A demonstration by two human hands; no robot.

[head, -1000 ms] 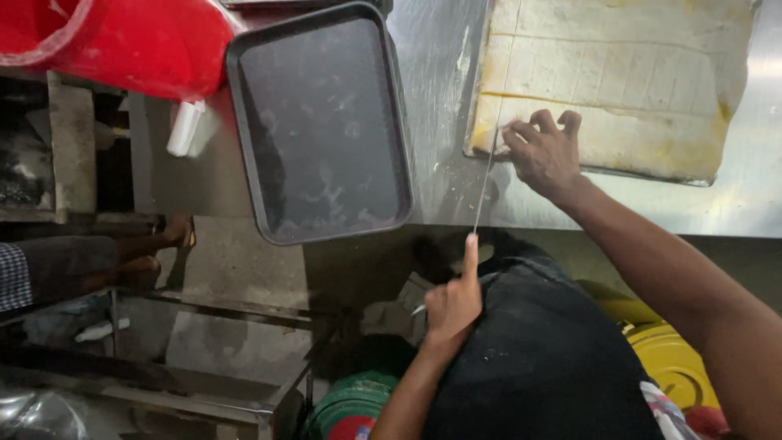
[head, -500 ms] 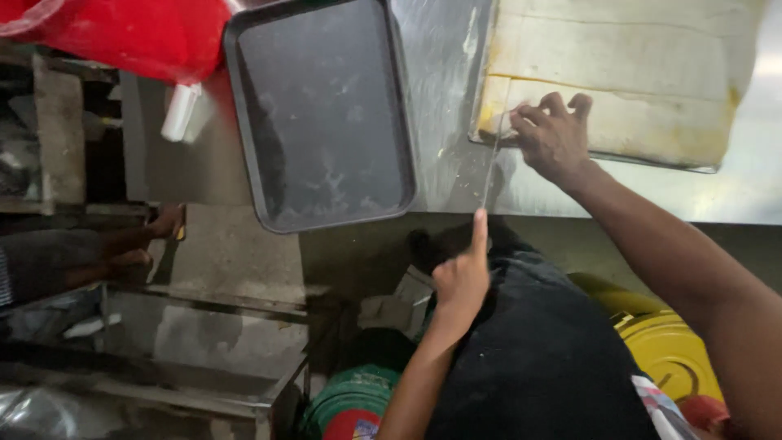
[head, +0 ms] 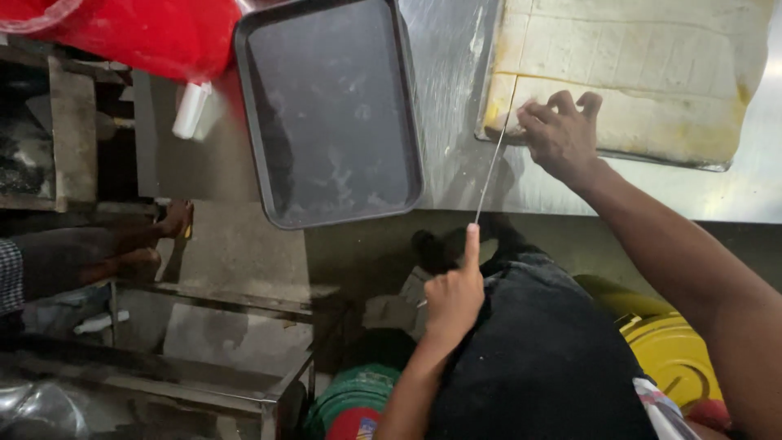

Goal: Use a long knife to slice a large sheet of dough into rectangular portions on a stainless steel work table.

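Left hand: the left hand [head: 454, 297] is closed in a fist around the handle of a long thin metal knife [head: 491, 167], with the forefinger stretched along the back of the blade.
Knife: the blade is seen running up and away from the left hand, its tip reaching the near left corner of the slab, just beside the right hand's fingers.
Right hand: the right hand [head: 562, 134] is laid palm-down, fingers spread and bent, pressed on the near edge of the pale yellow scored slab of dough or cake [head: 643, 73]; nothing is gripped.
Slab: it is spread on the steel worktop [head: 456, 81], beyond the right hand.
Tray: a dark, empty rectangular metal tray [head: 330, 106] is placed left of both hands, overhanging the worktop edge.
Far left: a red plastic tub [head: 138, 33] is seen beyond the tray.
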